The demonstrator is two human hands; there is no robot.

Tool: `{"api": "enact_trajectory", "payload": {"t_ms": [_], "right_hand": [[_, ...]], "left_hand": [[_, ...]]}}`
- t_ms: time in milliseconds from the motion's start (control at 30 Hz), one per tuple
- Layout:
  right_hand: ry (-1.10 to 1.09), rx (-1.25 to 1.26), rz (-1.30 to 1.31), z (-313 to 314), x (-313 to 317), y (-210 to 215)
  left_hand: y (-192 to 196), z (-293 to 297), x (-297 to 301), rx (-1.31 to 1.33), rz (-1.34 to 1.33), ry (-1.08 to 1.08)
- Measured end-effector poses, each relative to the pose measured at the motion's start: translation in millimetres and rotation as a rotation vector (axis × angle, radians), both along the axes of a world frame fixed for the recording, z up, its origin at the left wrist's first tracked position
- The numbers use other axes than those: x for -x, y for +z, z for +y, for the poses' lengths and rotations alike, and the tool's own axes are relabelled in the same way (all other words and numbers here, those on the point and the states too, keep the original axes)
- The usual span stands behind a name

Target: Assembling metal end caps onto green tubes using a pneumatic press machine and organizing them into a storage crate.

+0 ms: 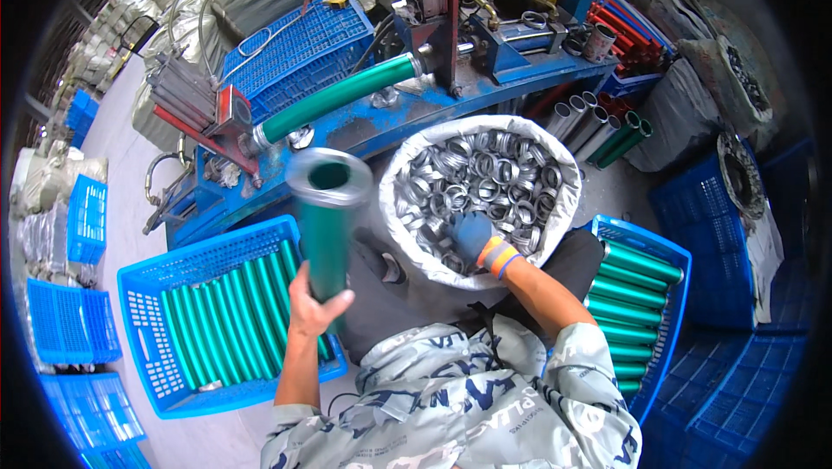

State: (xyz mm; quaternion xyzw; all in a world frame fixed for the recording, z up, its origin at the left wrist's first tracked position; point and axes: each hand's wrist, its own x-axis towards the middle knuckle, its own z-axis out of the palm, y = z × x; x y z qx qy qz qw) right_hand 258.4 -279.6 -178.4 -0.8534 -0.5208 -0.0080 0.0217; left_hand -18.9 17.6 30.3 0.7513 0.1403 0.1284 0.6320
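Note:
My left hand (314,304), ungloved, is wrapped round the lower part of a green metal tube (325,239). The tube stands nearly upright, slightly blurred, with a wide silver collar (329,176) around its open top end. In front of me sits a white sack (568,209) full of loose silver metal rings (485,176). My right hand (472,237), in a dark grey-blue glove with an orange cuff, reaches down among the rings at the sack's near side. Its fingertips are hidden, so whether it grips a ring cannot be seen.
Another green tube (342,98) lies between the two ends of a blue machine bench (347,135). Blue crates of green tubes stand at my left (139,330) and right (667,330). Loose pipes (589,118) lean beyond the sack. Stacked blue crates (74,322) line the far left.

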Motion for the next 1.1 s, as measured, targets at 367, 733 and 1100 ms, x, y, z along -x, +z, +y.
{"api": "enact_trajectory", "payload": {"t_ms": [367, 733, 1100], "right_hand": [[-0.162, -1.324, 2.096, -19.7, 50.0, 131.9], [-0.230, -1.072, 1.398, -12.6, 57.9, 195.7], [-0.118, -1.234, 1.756, -2.8, 70.2, 179.8]], "left_hand": [[-5.4, -48.6, -21.8, 0.841, -0.323, 0.478], [-3.0, -61.5, -27.0, 0.958, -0.422, 0.475], [-18.9, -54.4, -17.3, 0.822, -0.363, 0.484]]}}
